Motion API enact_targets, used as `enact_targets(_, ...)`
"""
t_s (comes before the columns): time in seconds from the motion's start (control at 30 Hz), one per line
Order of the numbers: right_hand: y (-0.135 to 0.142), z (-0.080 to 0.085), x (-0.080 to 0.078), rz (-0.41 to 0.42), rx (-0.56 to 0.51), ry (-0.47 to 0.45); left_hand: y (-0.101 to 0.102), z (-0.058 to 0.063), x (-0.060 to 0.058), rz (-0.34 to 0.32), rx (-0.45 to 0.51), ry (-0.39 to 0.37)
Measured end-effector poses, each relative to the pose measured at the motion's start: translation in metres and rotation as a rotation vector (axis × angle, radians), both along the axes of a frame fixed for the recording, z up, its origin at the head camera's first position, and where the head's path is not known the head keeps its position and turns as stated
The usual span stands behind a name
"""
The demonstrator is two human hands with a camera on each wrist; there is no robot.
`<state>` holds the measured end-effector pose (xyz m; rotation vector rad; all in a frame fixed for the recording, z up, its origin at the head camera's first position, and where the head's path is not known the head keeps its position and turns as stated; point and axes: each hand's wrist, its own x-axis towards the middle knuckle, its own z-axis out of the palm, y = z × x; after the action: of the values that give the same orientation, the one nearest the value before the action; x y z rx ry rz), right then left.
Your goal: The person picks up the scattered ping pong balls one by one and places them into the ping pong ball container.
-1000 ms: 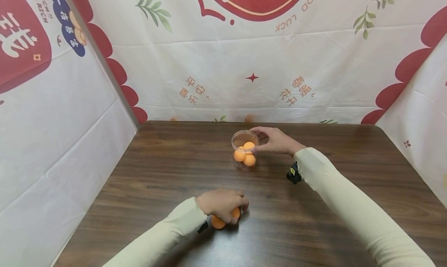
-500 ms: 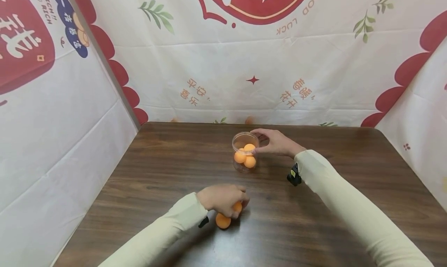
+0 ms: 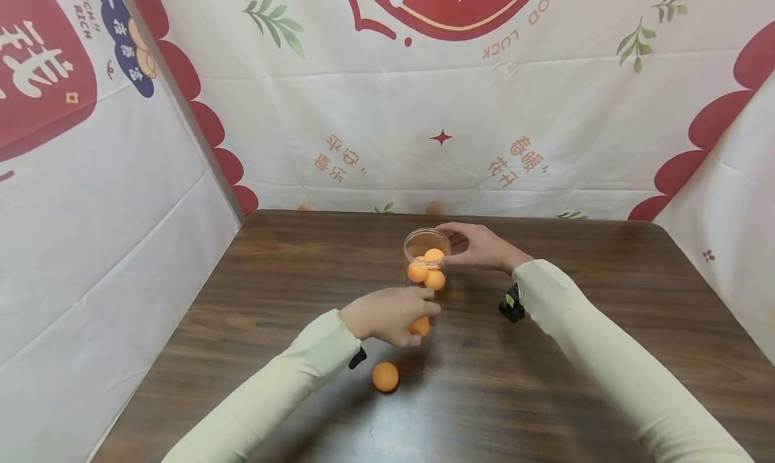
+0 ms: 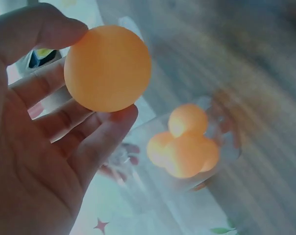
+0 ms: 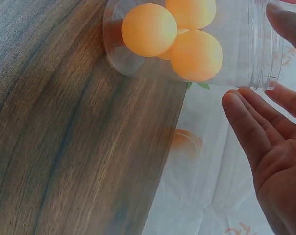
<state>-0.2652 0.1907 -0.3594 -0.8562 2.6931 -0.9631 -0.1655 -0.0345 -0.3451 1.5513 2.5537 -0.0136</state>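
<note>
My left hand (image 3: 390, 315) pinches an orange ping-pong ball (image 4: 109, 68) between thumb and fingers, in front of a clear plastic jar (image 5: 238, 44). The jar stands upright and without a lid on the table, with several more orange balls (image 5: 149, 30) inside. On the jar's right side, my right hand (image 3: 481, 249) holds the rim with thumb and fingers. Another orange ball (image 3: 385, 377) lies on the table below my left wrist. The left hand hides the jar's bottom in the head view.
The dark wood-grain table (image 3: 290, 274) runs back to a white printed cloth (image 3: 387, 106) hung behind it. Similar cloth hangs along the left and right sides.
My left hand has lifted one ball off the table and moved up and away toward the jar. The second ball stays behind on the table. My right hand stays at the jar.
</note>
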Motion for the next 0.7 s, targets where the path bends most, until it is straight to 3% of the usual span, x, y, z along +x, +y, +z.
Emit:
enact_targets(0.3, 0.001, 0.001, -0.001, 0.019, -0.024, -0.023, -0.001, 0.022, -0.008, -0.017, 0.096, 0.055)
enact_targets(0.53, 0.002, 0.001, -0.002, 0.021, -0.012, -0.019, -0.003, 0.032, -0.014, -0.041, 0.172, 0.083)
enact_targets(0.7, 0.001, 0.001, -0.002, 0.023, -0.001, -0.008, -0.003, 0.039, -0.018, -0.013, 0.181, 0.069)
